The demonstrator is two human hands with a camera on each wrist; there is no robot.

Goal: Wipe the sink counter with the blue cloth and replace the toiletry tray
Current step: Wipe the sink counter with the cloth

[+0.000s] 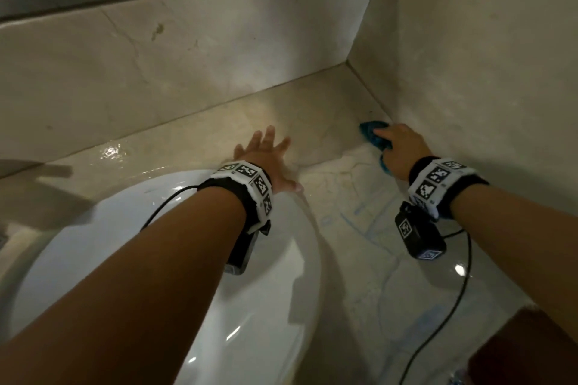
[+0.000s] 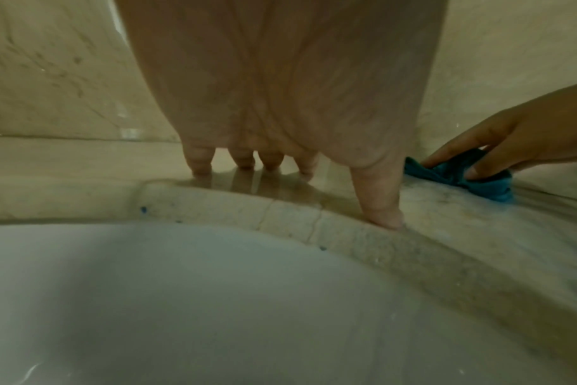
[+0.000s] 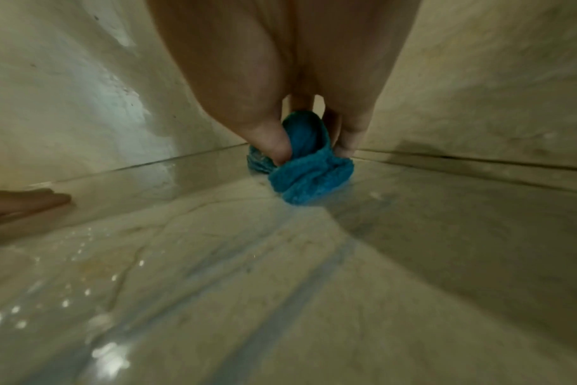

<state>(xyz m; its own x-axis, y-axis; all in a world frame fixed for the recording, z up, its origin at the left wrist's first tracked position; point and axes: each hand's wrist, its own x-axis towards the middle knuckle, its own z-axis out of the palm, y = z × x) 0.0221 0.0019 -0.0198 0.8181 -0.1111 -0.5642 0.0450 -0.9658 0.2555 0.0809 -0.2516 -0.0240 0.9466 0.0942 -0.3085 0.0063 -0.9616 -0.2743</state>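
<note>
A bunched blue cloth [image 1: 372, 134] lies on the beige marble counter [image 1: 312, 122] in the far right corner, against the side wall. My right hand [image 1: 398, 150] grips it, thumb and fingers curled round the cloth [image 3: 308, 166] and pressing it down on the wet stone. My left hand [image 1: 266, 156] rests flat on the counter just behind the sink rim, fingers straight and spread, thumb [image 2: 379, 208] on the rim's edge. The cloth [image 2: 462, 174] shows to its right in the left wrist view. No toiletry tray is in view.
The white sink basin [image 1: 156, 244] fills the lower left. The backsplash [image 1: 187, 56] and side wall [image 1: 469, 56] close off the corner. Faint blue streaks [image 1: 359, 222] and water drops mark the counter. A dark brown object [image 1: 525, 350] sits at the bottom right.
</note>
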